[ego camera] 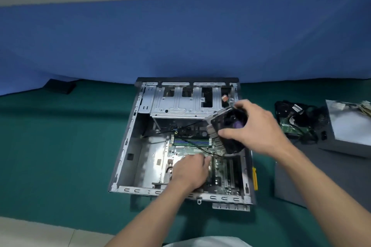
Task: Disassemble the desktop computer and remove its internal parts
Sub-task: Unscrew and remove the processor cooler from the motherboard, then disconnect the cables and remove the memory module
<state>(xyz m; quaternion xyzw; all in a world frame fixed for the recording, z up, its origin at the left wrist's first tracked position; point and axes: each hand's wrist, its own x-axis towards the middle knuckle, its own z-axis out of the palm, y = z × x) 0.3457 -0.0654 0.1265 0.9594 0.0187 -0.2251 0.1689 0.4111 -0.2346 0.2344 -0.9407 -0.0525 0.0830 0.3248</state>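
Green cloth (60, 156), right hand (255, 128) gripping finned metal cooler (230, 126)

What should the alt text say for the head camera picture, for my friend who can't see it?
A person's right hand holds a heatsink with a fan, tilted, above an open desktop computer case lying on a green mat. Their left hand is down at the motherboard inside. A pile of removed parts sits on the right.
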